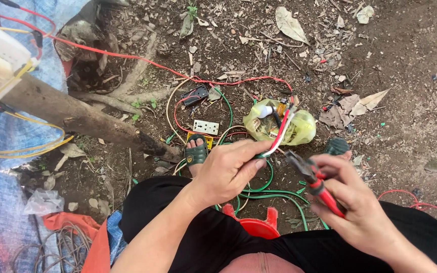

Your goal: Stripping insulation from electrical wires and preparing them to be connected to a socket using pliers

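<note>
Wires (279, 134), red, white and black, bunched in the left hand (228, 169), grip clenched around them, ends pointing up over the dirt ground (405, 76). Right hand (355, 202) has its grip wrapped on red-handled pliers (312, 179), jaws aimed at the bundle, just beside it, not touching. Below sit a yellow bag (302, 129), a white socket (206, 127), green cable (279, 194) and a red stool (259, 225).

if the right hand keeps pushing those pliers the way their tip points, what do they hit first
Probably the bundle of wires pinched in the left hand: the pliers in the right hand aim up-left at it, tip just short, though depth is unclear.
</note>
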